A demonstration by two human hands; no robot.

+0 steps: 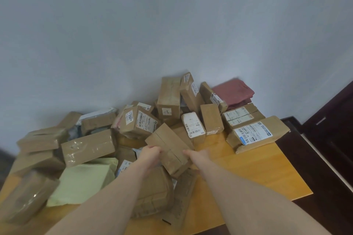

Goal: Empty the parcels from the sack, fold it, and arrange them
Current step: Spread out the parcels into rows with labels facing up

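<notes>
— Can you read anything on those parcels?
— Only one mark: "200" handwritten in black on the white label (129, 117) of a brown box (140, 122) in the middle of the pile, seen sideways.
— And the big blue-and-white shipping label (253, 132) on the padded envelope (257, 134) at the far right?
— Barcodes and small print, too blurred to read.

A wooden table (267, 173) stands against a pale wall (133, 34), dark floor (315, 168) beside.
</notes>
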